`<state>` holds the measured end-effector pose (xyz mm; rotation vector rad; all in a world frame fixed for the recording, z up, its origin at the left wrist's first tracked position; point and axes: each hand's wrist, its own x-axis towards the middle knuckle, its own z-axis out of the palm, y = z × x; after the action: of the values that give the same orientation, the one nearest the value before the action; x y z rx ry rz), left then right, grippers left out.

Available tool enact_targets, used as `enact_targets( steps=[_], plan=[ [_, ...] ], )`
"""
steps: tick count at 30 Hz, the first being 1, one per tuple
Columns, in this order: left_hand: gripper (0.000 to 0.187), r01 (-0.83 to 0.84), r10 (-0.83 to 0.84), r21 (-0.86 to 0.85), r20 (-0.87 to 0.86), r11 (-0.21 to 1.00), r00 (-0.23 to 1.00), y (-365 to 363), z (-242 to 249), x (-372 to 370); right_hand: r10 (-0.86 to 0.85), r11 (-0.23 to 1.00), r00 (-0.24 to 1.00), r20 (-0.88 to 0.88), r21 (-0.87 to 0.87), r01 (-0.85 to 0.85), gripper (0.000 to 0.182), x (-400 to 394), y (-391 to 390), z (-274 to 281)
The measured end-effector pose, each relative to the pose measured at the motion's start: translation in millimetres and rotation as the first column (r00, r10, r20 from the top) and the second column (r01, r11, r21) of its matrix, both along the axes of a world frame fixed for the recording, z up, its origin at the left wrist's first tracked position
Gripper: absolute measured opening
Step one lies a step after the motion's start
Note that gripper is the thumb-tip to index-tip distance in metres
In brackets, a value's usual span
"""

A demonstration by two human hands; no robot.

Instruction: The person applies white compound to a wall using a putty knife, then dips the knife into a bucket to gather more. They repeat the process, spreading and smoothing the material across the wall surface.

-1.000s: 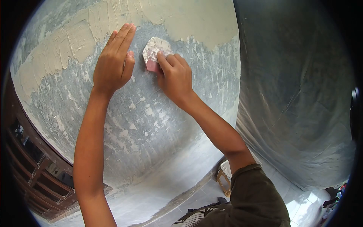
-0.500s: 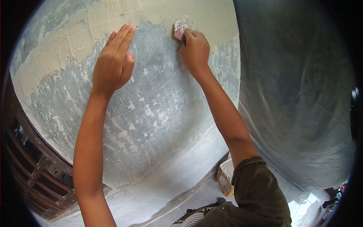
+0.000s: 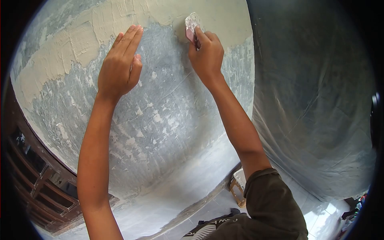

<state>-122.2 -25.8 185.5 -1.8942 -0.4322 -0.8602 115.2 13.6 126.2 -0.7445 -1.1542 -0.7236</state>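
Observation:
My left hand (image 3: 119, 66) lies flat against the wall, its fingers stretched upward and its thumb held apart. Its fingertips reach the lower edge of a band of beige putty (image 3: 84, 40). Up and to the right, my right hand (image 3: 208, 56) grips a putty knife (image 3: 192, 29) with a reddish, putty-smeared surface. The knife is over the smoother putty near the top of the wall; whether its edge touches cannot be made out. Between and below my hands is the bare, mottled grey wall (image 3: 156, 100), with whitish patches.
Plastic sheeting (image 3: 308, 100) hangs along the right side. A brown wooden louvred frame (image 3: 48, 192) borders the wall at lower left. Below, a small stool (image 3: 238, 188) stands on the tiled floor (image 3: 216, 206), partly hidden by my right sleeve.
The putty knife has tilted more upright, and my right hand has turned and shifted slightly with it. My left hand stays in place on the wall.

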Motion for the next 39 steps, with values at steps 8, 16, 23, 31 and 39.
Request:
enact_targets(
  steps=[8, 16, 23, 31, 39],
  plan=[
    [0.060, 0.002, -0.002, 0.000, 0.011, 1.000, 1.000, 0, 0, 1, -0.054, 0.995, 0.990, 0.130, -0.076, 0.065, 0.025, -19, 5, -22],
    [0.057, 0.039, -0.040, 0.041, 0.007, 0.998, 0.999, -2, 1, 2, 0.134, 0.991, 0.981, 0.140, 0.006, -0.136, 0.039, -28, -39, -37],
    [0.060, 0.009, -0.009, -0.002, 0.017, 1.000, 1.000, 0, -1, 1, -0.119, 0.993, 0.991, 0.056, 0.028, 0.118, 0.031, -2, 13, 17],
    [0.056, 0.074, -0.074, 0.024, 0.016, 0.997, 0.997, -3, 1, 2, 0.095, 0.995, 0.971, 0.218, -0.010, -0.095, 0.037, -60, -40, -43],
    [0.058, 0.059, -0.059, 0.019, 0.022, 0.998, 0.998, -1, -1, 1, -0.030, 0.998, 0.998, 0.061, 0.052, 0.027, 0.033, -17, -3, 15]
  ],
)
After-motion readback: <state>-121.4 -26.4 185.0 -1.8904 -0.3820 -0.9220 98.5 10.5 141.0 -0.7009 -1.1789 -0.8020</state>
